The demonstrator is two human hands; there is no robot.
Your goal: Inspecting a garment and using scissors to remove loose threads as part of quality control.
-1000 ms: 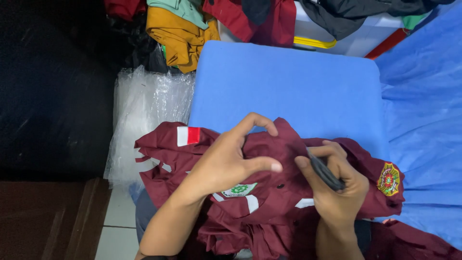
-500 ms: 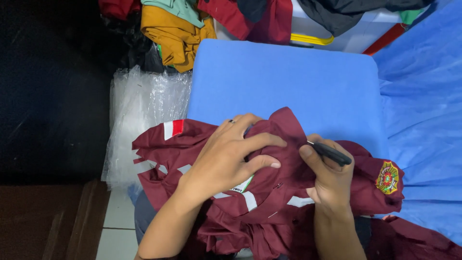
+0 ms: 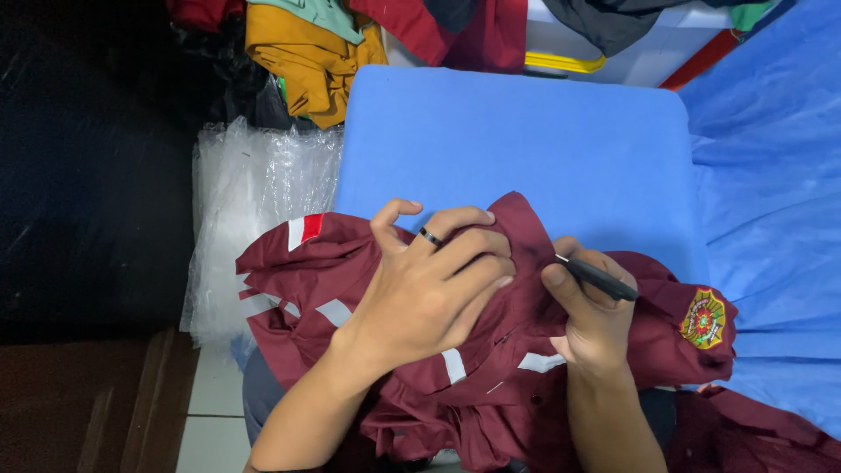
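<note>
Bunched tighter: crumpled maroon shirt [image 3: 491, 368].

garment workshop: heaped clothes [image 3: 307, 52], plastic packing bags [image 3: 254, 210], blue padded worktable [image 3: 526, 140].
</note>
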